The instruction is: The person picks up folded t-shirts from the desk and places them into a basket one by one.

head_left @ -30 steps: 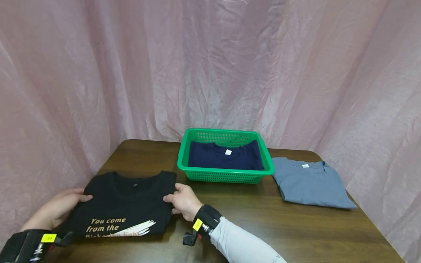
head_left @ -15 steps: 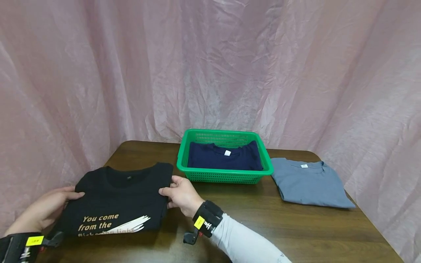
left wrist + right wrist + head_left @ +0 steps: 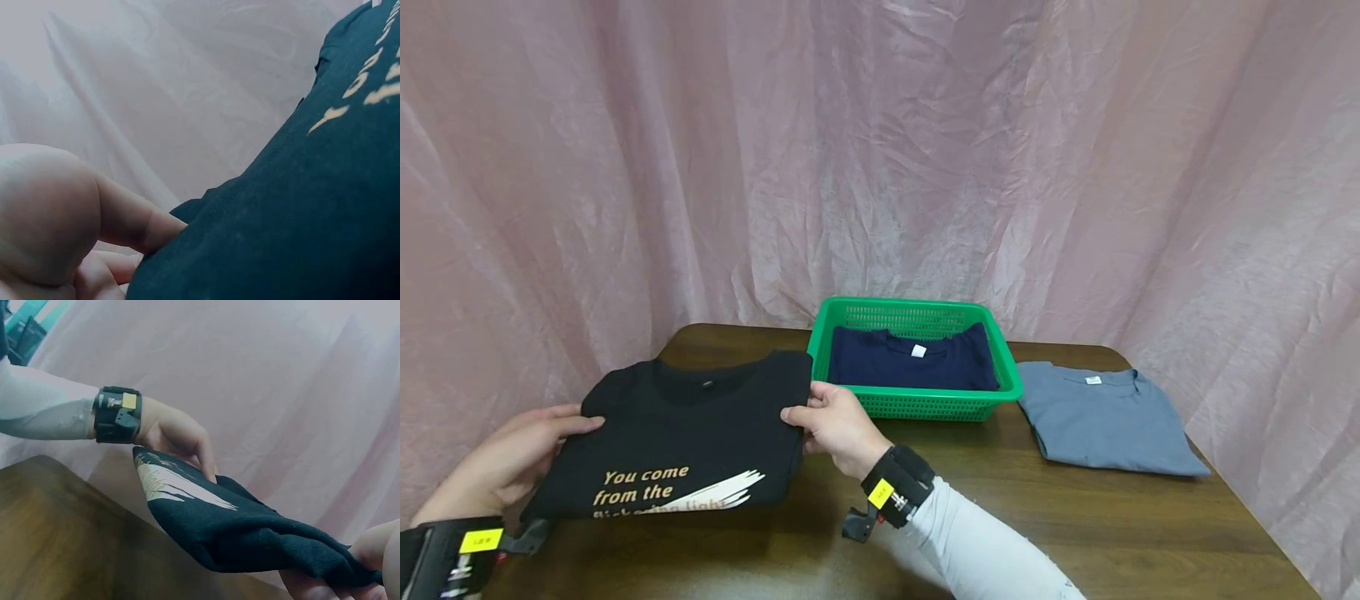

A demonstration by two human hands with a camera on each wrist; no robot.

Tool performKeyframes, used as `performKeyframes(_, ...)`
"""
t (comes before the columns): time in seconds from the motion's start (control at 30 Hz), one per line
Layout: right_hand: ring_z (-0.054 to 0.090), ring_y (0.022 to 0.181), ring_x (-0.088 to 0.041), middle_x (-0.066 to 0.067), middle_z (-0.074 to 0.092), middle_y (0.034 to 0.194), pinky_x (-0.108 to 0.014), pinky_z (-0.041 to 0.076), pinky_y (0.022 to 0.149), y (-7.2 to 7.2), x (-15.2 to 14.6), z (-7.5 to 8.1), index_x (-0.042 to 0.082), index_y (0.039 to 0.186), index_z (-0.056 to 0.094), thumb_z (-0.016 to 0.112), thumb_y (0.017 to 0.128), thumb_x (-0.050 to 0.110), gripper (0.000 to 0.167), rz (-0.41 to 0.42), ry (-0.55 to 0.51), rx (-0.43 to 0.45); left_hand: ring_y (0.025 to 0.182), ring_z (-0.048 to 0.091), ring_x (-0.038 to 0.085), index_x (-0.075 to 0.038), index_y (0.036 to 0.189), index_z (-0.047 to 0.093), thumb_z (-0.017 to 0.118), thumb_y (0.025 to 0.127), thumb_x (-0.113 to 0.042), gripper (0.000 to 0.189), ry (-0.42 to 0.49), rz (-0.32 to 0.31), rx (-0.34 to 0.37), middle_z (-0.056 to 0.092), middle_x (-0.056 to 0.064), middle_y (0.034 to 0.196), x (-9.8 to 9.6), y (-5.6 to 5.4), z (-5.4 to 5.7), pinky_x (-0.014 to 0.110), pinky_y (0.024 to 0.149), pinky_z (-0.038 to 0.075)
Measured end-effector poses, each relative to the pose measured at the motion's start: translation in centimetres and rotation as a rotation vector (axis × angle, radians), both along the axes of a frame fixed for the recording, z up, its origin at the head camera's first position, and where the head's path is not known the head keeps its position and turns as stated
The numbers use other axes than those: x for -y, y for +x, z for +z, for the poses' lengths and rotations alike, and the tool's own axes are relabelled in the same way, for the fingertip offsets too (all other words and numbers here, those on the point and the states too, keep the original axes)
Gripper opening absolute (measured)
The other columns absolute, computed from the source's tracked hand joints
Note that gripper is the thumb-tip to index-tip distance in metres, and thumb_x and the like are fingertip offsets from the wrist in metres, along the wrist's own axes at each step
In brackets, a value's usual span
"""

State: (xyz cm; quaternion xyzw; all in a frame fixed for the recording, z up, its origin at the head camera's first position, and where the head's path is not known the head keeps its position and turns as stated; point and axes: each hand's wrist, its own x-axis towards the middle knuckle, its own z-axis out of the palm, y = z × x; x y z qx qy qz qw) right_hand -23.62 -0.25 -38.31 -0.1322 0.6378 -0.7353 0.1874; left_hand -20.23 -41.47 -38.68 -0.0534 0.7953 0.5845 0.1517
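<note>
A folded black T-shirt [image 3: 692, 433] with gold lettering and a white brush-stroke print is held up between both hands, above the left part of the table. My left hand [image 3: 523, 454] grips its left side, thumb on top and the other fingers beneath. On the opposite side my right hand [image 3: 838, 425] pinches the shirt's right edge, thumb over the cloth. In the right wrist view the T-shirt [image 3: 206, 519] sags between the hands, clear of the table. The left wrist view shows the left thumb [image 3: 140, 219] pressed on the dark cloth.
Behind the right hand stands a green basket [image 3: 917, 405] with a folded navy T-shirt [image 3: 910, 362] inside. Right of the basket, a folded grey-blue T-shirt [image 3: 1108, 421] lies on the wooden table [image 3: 1075, 533]. A pink curtain [image 3: 880, 150] hangs beyond the table.
Both hands have raised the black T-shirt and moved it farther from the body. It first went slightly left, then right toward the basket. The other shirts stay in place.
</note>
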Motion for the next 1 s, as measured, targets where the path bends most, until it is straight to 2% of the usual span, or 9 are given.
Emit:
performKeyframes(0.07, 0.079, 0.096, -0.017, -0.017, 0.080, 0.127, -0.042, 0.068, 0.089, -0.1, -0.5, 0.1, 0.002, 0.140, 0.067, 0.070, 0.103, 0.001, 0.037, -0.002, 0.008, -0.006, 0.096, 0.075, 0.001, 0.024, 0.162, -0.011, 0.044, 0.118, -0.026, 0.086, -0.009, 0.003, -0.015, 0.072, -0.015, 0.115, -0.6, 0.0, 0.4, 0.034, 0.088, 0.067)
performKeyframes(0.13, 0.079, 0.096, -0.016, -0.017, 0.080, 0.127, -0.040, 0.068, 0.089, -0.3, -1.1, 0.2, 0.002, 0.141, 0.067, 0.070, 0.104, 0.003, 0.037, -0.001, 0.018, -0.013, 0.094, 0.077, 0.003, 0.023, 0.164, 0.005, 0.045, 0.118, -0.024, 0.078, 0.008, 0.019, -0.021, 0.074, -0.017, 0.108, -1.1, 0.0, 0.6, 0.034, 0.085, 0.068)
performKeyframes(0.27, 0.079, 0.096, -0.015, -0.017, 0.080, 0.128, -0.037, 0.068, 0.087, -0.4, -2.2, 0.5, 0.002, 0.143, 0.066, 0.070, 0.104, 0.005, 0.039, -0.002, 0.036, -0.035, 0.096, 0.078, 0.005, 0.023, 0.163, 0.013, 0.047, 0.118, -0.024, 0.073, 0.042, 0.002, -0.041, 0.075, -0.018, 0.105, -2.1, 0.0, 1.0, 0.035, 0.085, 0.068)
performKeyframes(0.33, 0.079, 0.097, -0.015, -0.016, 0.079, 0.129, -0.036, 0.068, 0.087, -0.6, -2.8, 0.5, 0.002, 0.145, 0.064, 0.069, 0.104, 0.005, 0.041, 0.000, 0.041, -0.040, 0.098, 0.078, 0.005, 0.023, 0.164, 0.006, 0.048, 0.118, -0.025, 0.078, 0.043, -0.014, -0.056, 0.075, -0.019, 0.107, -2.6, -0.2, 1.1, 0.034, 0.086, 0.068)
performKeyframes(0.37, 0.079, 0.097, -0.015, -0.016, 0.079, 0.129, -0.036, 0.068, 0.087, -0.7, -3.0, 0.6, 0.002, 0.146, 0.064, 0.069, 0.104, 0.005, 0.042, -0.001, 0.041, -0.041, 0.097, 0.078, 0.006, 0.022, 0.163, 0.009, 0.049, 0.117, -0.024, 0.077, 0.048, -0.016, -0.061, 0.075, -0.018, 0.107, -2.9, -0.3, 1.2, 0.035, 0.086, 0.068)
performKeyframes(0.5, 0.079, 0.098, -0.015, -0.017, 0.078, 0.131, -0.036, 0.068, 0.087, -1.0, -4.1, 0.8, 0.003, 0.148, 0.062, 0.069, 0.104, 0.005, 0.045, -0.002, 0.041, -0.042, 0.094, 0.080, 0.010, 0.012, 0.157, 0.035, 0.055, 0.116, -0.023, 0.058, 0.061, -0.003, -0.081, 0.080, -0.013, 0.104, -4.0, -0.6, 1.5, 0.036, 0.082, 0.069)
performKeyframes(0.6, 0.079, 0.096, -0.015, -0.017, 0.079, 0.130, -0.037, 0.068, 0.086, -1.2, -4.8, 1.0, 0.002, 0.147, 0.062, 0.069, 0.104, 0.005, 0.044, -0.012, 0.052, -0.052, 0.089, 0.081, 0.012, 0.000, 0.141, 0.055, 0.057, 0.115, -0.022, 0.034, 0.058, -0.012, -0.106, 0.082, -0.009, 0.101, -4.7, -0.7, 1.7, 0.036, 0.078, 0.069)
performKeyframes(0.7, 0.079, 0.094, -0.013, -0.015, 0.079, 0.128, -0.038, 0.068, 0.087, -1.3, -5.5, 1.2, 0.002, 0.145, 0.063, 0.069, 0.103, 0.005, 0.042, -0.028, 0.065, -0.059, 0.084, 0.081, 0.014, -0.009, 0.125, 0.065, 0.059, 0.115, -0.022, 0.017, 0.050, -0.024, -0.131, 0.082, -0.007, 0.096, -5.7, -0.8, 2.0, 0.036, 0.075, 0.069)
performKeyframes(1.0, 0.079, 0.100, -0.013, -0.013, 0.080, 0.130, -0.041, 0.067, 0.092, -1.7, -8.0, 1.2, 0.002, 0.145, 0.064, 0.070, 0.103, 0.009, 0.043, -0.077, 0.107, -0.061, 0.085, 0.082, 0.015, 0.001, 0.134, 0.059, 0.060, 0.114, -0.025, 0.033, 0.013, -0.062, -0.159, 0.083, -0.006, 0.097, -8.3, -1.4, 2.2, 0.037, 0.076, 0.069)
